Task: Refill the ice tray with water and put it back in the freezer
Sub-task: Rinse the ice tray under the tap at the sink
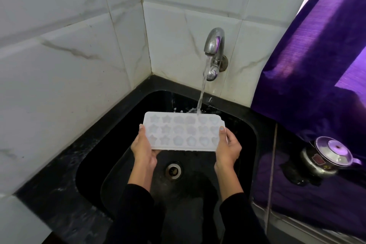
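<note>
Ice tray: white ice tray [183,131] held level over the black sink [245,144], dead centre.
Water: tap [214,45] at 12 o'clock, stream [202,93] hitting the tray's far edge.
Left hand: left hand [143,148] grips the 9 o'clock end.
Right hand: right hand [227,146] grips the 3 o'clock end.

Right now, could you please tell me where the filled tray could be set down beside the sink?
Black stone counter left of the black sink is bare. The right side is crowded: steel kettle, purple curtain.
</note>
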Action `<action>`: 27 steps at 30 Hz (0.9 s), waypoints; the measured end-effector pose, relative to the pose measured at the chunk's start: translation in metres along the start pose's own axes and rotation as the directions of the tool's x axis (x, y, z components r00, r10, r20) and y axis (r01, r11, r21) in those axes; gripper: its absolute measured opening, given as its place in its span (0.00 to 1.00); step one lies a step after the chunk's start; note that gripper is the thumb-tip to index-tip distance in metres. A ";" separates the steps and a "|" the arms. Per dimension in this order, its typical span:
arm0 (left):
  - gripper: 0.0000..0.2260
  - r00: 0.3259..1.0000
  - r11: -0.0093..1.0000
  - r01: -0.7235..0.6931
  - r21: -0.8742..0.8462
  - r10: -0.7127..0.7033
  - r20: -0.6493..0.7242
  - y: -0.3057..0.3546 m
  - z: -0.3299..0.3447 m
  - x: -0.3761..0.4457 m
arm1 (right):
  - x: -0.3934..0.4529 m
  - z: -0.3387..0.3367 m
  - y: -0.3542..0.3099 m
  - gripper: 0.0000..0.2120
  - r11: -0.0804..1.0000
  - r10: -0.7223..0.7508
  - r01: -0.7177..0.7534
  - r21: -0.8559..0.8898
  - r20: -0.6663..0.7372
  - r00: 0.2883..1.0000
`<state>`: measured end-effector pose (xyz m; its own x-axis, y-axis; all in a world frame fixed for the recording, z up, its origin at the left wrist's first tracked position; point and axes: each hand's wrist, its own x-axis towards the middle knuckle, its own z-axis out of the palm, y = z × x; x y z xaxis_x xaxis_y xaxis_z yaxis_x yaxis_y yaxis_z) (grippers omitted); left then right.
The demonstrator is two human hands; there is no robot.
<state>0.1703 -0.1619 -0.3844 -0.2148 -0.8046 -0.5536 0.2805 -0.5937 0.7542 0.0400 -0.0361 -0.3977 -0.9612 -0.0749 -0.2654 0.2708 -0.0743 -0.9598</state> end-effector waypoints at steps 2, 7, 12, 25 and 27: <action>0.17 1.000 1.000 -0.011 -0.003 0.011 -0.021 0.004 -0.005 0.000 | -0.002 0.006 0.000 0.13 1.000 0.005 -0.005 -0.007 0.025 1.000; 0.17 0.998 0.999 -0.024 -0.027 0.022 -0.066 0.012 -0.015 0.000 | -0.007 0.020 -0.002 0.13 1.000 0.006 -0.004 -0.029 0.071 0.997; 0.16 0.995 0.998 -0.039 -0.049 0.034 -0.091 0.018 -0.020 0.003 | -0.009 0.034 -0.003 0.13 0.997 -0.002 0.010 -0.076 0.102 0.995; 0.13 0.997 0.996 -0.028 -0.086 0.021 -0.076 0.024 0.007 0.019 | 0.018 0.054 -0.026 0.10 0.937 -0.121 0.154 -0.315 0.120 0.985; 0.13 0.998 0.995 -0.016 -0.094 0.010 -0.067 0.023 0.015 0.021 | 0.026 0.053 -0.033 0.12 0.864 -0.169 0.208 -0.459 0.125 0.978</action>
<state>0.1585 -0.1927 -0.3737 -0.1491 -0.8092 -0.5683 0.3710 -0.5785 0.7264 0.0092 -0.0884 -0.3683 -0.9789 -0.1854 -0.0862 0.0102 0.3765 -0.9264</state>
